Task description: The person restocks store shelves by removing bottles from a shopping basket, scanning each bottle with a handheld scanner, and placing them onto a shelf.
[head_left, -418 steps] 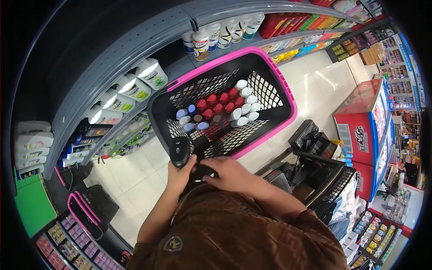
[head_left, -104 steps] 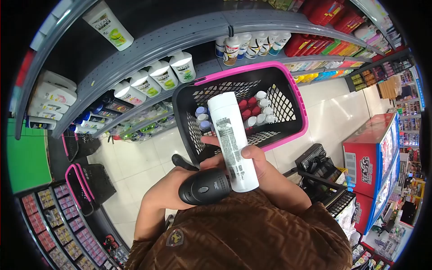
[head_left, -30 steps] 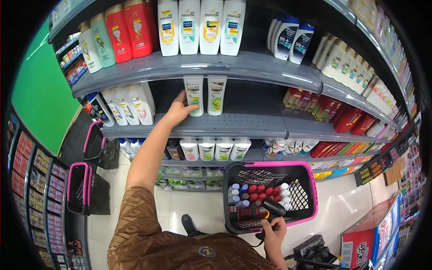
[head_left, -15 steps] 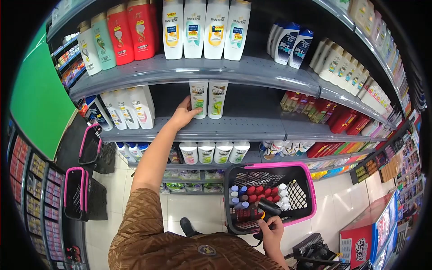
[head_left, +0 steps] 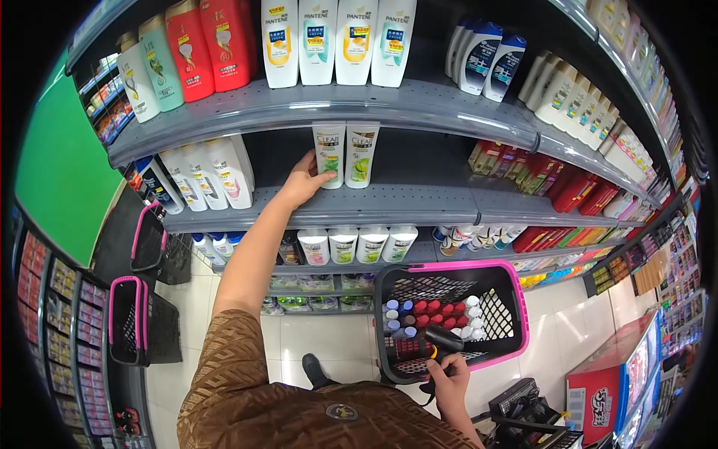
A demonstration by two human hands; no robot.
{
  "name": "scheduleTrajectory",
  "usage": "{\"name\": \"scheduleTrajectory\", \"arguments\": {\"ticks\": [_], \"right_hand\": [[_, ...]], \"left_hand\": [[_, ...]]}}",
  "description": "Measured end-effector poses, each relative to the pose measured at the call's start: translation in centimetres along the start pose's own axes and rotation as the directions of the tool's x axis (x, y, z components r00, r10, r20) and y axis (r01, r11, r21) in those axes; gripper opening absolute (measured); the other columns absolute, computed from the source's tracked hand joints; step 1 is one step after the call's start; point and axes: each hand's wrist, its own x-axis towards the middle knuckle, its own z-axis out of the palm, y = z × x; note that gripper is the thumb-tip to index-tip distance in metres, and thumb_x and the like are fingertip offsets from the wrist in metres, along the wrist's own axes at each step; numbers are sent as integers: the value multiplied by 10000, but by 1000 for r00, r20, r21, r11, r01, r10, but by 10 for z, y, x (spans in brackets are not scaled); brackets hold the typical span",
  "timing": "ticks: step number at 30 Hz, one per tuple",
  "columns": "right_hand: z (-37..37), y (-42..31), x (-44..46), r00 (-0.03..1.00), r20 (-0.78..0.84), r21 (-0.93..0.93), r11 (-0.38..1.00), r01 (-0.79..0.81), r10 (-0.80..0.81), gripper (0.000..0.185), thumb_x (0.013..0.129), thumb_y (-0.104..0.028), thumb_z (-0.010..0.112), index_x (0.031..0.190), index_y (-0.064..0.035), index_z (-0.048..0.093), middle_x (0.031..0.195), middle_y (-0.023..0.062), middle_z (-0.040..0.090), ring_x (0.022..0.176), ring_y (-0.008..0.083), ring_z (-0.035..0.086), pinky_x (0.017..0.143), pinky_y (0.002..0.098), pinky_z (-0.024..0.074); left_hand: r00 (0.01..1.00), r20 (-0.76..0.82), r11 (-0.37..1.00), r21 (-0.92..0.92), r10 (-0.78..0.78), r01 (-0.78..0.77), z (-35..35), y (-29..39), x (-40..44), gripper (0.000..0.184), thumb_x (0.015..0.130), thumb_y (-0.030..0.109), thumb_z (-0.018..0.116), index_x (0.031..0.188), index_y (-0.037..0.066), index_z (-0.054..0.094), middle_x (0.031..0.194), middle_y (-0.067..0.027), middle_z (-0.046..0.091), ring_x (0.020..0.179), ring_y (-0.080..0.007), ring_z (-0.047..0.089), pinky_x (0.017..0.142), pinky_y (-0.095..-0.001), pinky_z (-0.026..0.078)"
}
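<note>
My left hand grips the white and green Clear shampoo bottle on the middle shelf, thumb across its front and fingers around its left side. A second Clear bottle stands upright close to its right. Low at the right, my right hand is closed on a black barcode scanner with a yellow-orange trigger. The scanner's head is above the near side of a black shopping basket with pink trim. Red-, blue- and white-topped bottles stand inside that basket.
Pantene bottles line the upper shelf. More white bottles stand on the shelf below. Two black baskets with pink handles are at the left. A red and blue display box sits at the lower right.
The view has tilted and shifted slightly. My left hand stays on the same Clear bottle, and my right hand still holds the scanner over the basket's near side.
</note>
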Motion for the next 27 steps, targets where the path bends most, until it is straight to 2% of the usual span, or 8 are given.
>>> {"name": "scheduleTrajectory", "arguments": {"ticks": [9,24,27], "right_hand": [[3,-3,0,1000,20,13,1000,-13,13,299,898,15,774,836,-91,501,729,-13,587,618,53,570,559,221,426],[-17,5,-4,1000,7,15,1000,3,-3,294,885,34,769,836,-83,503,746,-22,577,657,52,556,600,229,438],[-20,4,-8,999,-15,28,998,-47,48,297,878,30,778,830,-83,507,750,-27,566,674,49,543,612,227,429]], "left_hand": [[1000,1,1000,19,3,-3,4,7,-3,680,919,70,767,1490,-12,410,1450,-189,592,1339,-276,589,1129,-389,473],[999,-8,998,46,-33,33,4,1,0,727,919,98,775,1518,-22,381,1479,-197,571,1363,-276,568,1150,-384,446],[999,14,998,56,-31,30,3,2,0,702,922,105,776,1500,-19,398,1464,-195,580,1354,-278,574,1147,-387,448]]}}
